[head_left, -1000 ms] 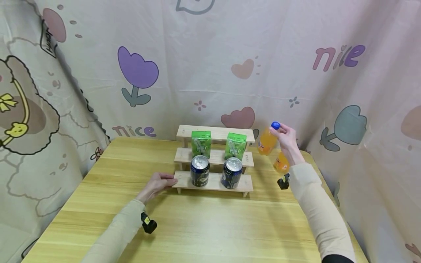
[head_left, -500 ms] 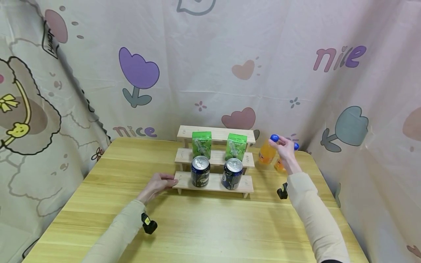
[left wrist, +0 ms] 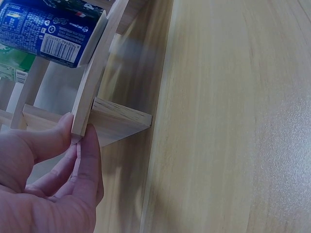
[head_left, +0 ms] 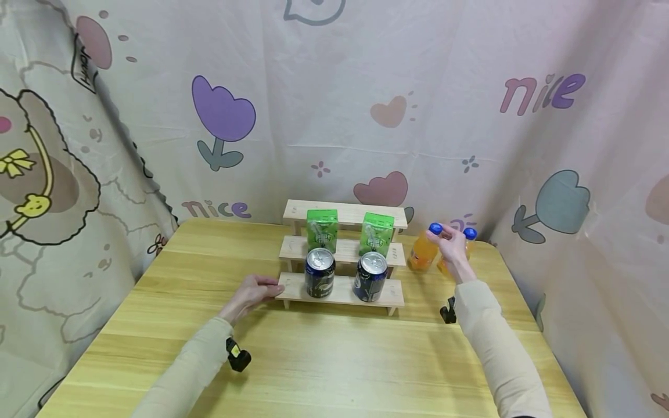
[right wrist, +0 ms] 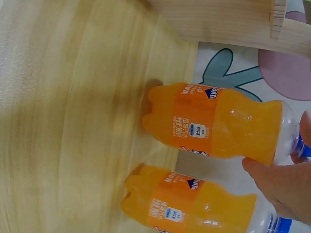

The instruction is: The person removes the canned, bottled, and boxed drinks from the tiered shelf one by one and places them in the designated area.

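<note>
My left hand (head_left: 253, 293) pinches the left end of the lowest step of a three-step wooden display shelf (head_left: 342, 288); in the left wrist view the thumb lies over the board (left wrist: 86, 104) and fingers are under it. To the shelf's right, my right hand (head_left: 453, 248) holds an orange soda bottle (head_left: 421, 254) near its blue cap. In the right wrist view this bottle (right wrist: 194, 121) stands upright with its base at the tabletop. A second orange soda bottle (right wrist: 189, 201) stands close beside it, partly hidden behind the right hand in the head view.
Two dark blue drink cans (head_left: 319, 273) stand on the lowest step. Two green drink cartons (head_left: 322, 231) stand on the middle step. The wooden table (head_left: 334, 360) ends at a patterned curtain (head_left: 313, 104) behind and at the sides.
My right hand has lowered the held orange soda bottle from the air down to the table, left of the other bottle. The left hand has stayed on the shelf's end.
</note>
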The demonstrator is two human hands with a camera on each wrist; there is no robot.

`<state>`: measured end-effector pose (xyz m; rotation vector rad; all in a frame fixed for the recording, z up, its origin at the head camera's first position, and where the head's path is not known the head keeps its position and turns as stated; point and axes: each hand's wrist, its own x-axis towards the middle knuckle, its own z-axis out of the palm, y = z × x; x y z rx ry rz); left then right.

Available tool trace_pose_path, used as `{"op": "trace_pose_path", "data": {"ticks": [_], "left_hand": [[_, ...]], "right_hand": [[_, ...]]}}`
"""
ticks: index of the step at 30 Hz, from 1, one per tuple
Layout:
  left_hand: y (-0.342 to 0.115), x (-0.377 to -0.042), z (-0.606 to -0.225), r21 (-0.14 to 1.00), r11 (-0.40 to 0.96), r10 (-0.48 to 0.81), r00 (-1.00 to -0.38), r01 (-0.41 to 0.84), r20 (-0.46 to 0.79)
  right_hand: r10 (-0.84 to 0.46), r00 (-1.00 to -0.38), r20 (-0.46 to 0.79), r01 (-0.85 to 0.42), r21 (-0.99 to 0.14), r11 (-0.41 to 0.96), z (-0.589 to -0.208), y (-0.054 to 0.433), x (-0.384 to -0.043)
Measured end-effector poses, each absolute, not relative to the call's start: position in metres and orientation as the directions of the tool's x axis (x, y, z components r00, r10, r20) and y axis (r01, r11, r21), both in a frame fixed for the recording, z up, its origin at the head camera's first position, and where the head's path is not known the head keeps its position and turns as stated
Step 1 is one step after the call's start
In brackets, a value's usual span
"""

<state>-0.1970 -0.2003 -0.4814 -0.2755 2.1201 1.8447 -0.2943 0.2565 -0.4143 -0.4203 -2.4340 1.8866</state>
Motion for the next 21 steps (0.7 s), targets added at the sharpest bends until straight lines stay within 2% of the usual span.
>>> {"op": "trace_pose_path", "data": {"ticks": [21], "left_hand": [[-0.2000,-0.1983,-0.4859,0.936,0.131,0.075,-0.938,-0.328,-0.339]], "right_hand": [[0.200,-0.976,-0.087,0.144,-0.947,0.288,-0.4249,0.2532,-0.2900]]}}
